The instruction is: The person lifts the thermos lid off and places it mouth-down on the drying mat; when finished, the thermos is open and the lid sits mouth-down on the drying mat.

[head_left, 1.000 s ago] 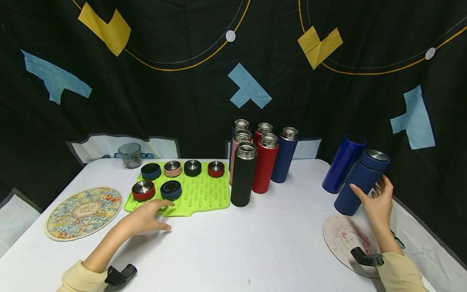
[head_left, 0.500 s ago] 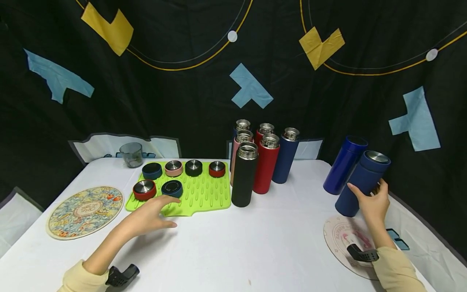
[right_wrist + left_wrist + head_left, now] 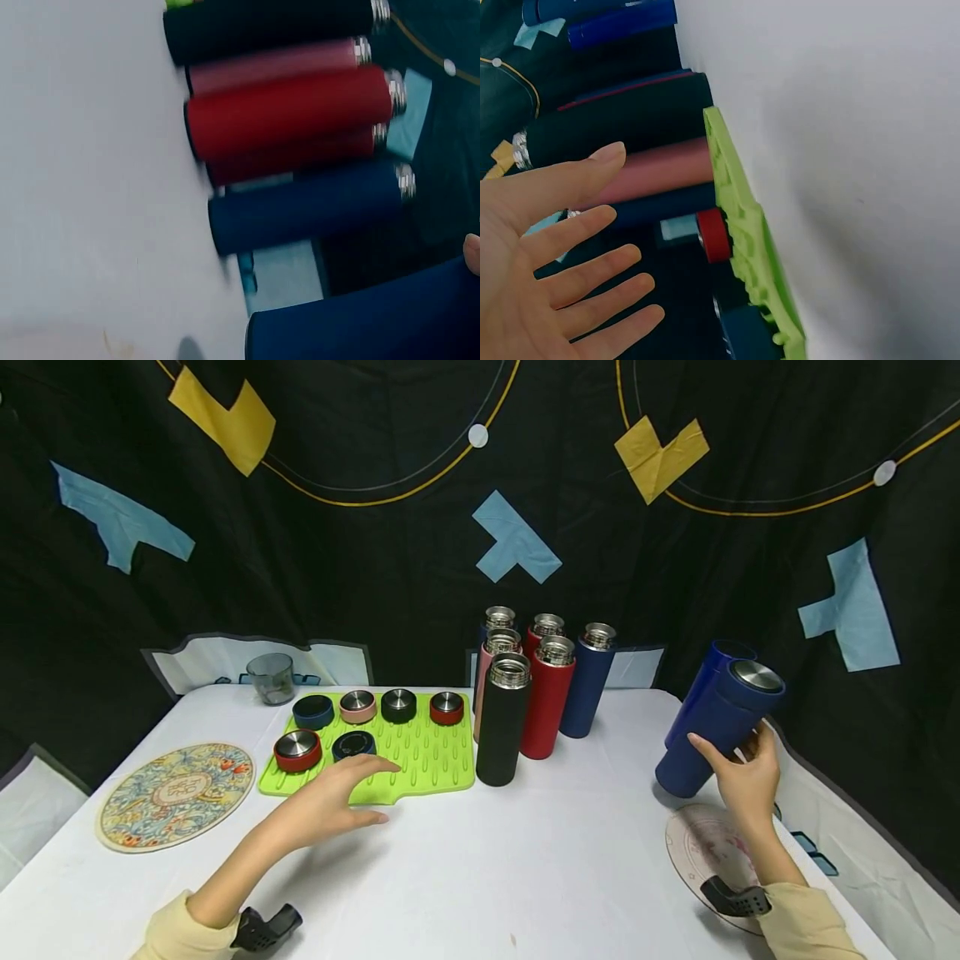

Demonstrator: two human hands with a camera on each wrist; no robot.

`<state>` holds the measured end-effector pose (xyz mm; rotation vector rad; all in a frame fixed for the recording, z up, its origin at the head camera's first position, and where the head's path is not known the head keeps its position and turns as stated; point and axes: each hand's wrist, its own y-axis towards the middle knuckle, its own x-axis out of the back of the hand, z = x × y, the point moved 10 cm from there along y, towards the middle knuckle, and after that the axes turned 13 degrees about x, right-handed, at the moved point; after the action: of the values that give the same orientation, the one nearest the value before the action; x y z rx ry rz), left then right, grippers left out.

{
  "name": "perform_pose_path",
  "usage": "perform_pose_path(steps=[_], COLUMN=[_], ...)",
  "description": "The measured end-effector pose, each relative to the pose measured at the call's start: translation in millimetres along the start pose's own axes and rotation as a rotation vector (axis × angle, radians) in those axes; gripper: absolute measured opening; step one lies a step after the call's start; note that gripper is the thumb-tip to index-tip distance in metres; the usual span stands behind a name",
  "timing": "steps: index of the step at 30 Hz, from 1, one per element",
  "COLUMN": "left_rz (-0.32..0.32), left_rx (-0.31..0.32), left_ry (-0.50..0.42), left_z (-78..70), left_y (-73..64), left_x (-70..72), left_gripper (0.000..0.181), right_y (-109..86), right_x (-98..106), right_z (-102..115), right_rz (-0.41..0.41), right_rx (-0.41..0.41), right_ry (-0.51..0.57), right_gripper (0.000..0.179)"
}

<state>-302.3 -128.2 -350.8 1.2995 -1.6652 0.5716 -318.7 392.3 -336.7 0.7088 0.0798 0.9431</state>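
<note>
In the head view my right hand (image 3: 746, 777) grips a dark blue thermos bottle (image 3: 708, 735) with its lid on. The bottle leans to the right and appears slightly raised, with a shadow by its base. Its lower body (image 3: 367, 322) and one fingertip show in the right wrist view. Right behind it stands another lidded blue thermos (image 3: 686, 706), partly hidden. My left hand (image 3: 330, 806) hovers in front of the green mat (image 3: 427, 760), fingers spread and holding nothing. A blue lid (image 3: 353, 744) on the mat lies nearest to it.
Several lidless thermos bottles stand mid-table, a black one (image 3: 502, 727) and a red one (image 3: 547, 710) foremost. More lids, such as a red one (image 3: 297, 752), lie on the mat. A glass cup (image 3: 272, 678), a patterned mat (image 3: 180, 797) and a pale round mat (image 3: 708, 847) surround them.
My right hand has lifted the dark blue thermos and carried it to the left, now in front of the other lidded one. My left hand has drifted right, still holding nothing.
</note>
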Motion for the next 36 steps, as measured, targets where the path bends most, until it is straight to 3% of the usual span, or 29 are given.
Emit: perform_pose_path(steps=[6,11,18,27,33,36], left_rz=[-0.01,-0.025,-0.049,-0.108,-0.137,-0.133], left_rx=[-0.02,-0.04,-0.086,-0.195,-0.24,-0.249], left_ry=[0.004,-0.006,-0.035,-0.122,-0.157,-0.177], left_z=[-20.6,-40.5,-65.7,-95.4,-117.8,-125.6], left_y=[0.5,0.6,3.2,6.3,11.0,12.4], left_x=[3.0,7.7,14.4,31.4,47.5,54.5], left_gripper=[0.059,0.062,0.071,0.079,0.087,0.089], right_y=[-14.7,-28.2,-56.3,-90.4,-98.0,-98.5], right_x=[-25,-48,-87,-128,-150,-164], right_z=[28,60,100,171,194,193], right_rz=[0.085,0.171,0.371,0.586,0.637,0.663], right_rx=[0.042,0.146,0.335,0.453,0.517,0.555], right_ry=[0.023,0.069,0.132,0.192,0.217,0.235], right_gripper=[0.079,0.075,0.077,0.072,0.078,0.081])
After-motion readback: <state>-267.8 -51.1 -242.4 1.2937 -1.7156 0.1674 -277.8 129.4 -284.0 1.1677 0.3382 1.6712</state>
